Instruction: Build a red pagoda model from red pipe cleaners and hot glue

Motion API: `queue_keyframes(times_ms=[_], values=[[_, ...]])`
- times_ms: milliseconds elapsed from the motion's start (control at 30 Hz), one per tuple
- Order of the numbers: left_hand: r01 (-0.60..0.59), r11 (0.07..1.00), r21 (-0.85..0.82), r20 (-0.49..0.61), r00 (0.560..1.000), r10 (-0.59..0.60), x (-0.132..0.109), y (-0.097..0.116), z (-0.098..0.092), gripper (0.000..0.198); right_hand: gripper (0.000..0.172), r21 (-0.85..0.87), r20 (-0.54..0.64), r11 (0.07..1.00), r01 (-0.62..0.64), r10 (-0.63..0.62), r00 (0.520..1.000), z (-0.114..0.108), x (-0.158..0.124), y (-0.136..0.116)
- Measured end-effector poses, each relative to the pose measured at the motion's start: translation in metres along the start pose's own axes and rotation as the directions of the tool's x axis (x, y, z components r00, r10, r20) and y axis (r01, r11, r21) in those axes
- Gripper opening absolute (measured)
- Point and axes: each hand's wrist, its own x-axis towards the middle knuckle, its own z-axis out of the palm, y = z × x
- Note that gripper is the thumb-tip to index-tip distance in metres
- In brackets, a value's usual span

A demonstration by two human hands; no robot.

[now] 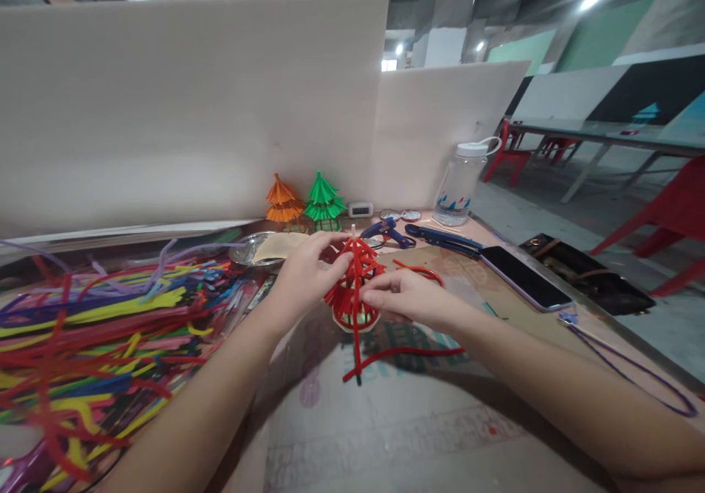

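A small red tiered pagoda (373,267) made of pipe cleaners stands upright in front of me, with a pale stick poking out of its tip. My left hand (305,276) grips its upper left side, thumb near the peak. From the top, a red pipe cleaner (357,346) hangs down the front past the base. My right hand (410,298) pinches this strand at mid-height; the exact contact is partly hidden by the fingers. Another red pipe cleaner (407,350) lies across the table just below, passing under my right forearm.
Loose coloured pipe cleaners (110,331) cover the left side. Behind stand an orange pagoda (283,203) and a green pagoda (324,203). A blue glue gun (388,232), dark blue pliers-like tool (446,239), phone (526,278) and water bottle (458,184) lie or stand to the right.
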Motion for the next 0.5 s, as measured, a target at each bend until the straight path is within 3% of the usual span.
queue_keyframes(times_ms=[100,267,500], values=[[-0.005,1.0,0.01,0.0,1.0,0.005,0.0,0.001,0.0,0.027,0.029,0.033,0.034,0.999,-0.043,0.042,0.999,0.007,-0.001,-0.002],[-0.004,1.0,0.013,0.011,1.0,0.004,0.0,0.001,-0.001,0.027,0.028,0.256,0.095,0.965,-0.058,0.035,0.995,0.013,-0.003,-0.006],[0.007,1.0,0.001,0.015,1.0,-0.007,0.001,0.002,-0.001,0.026,0.034,0.249,0.053,0.968,0.015,-0.029,0.998,0.005,-0.001,0.003]])
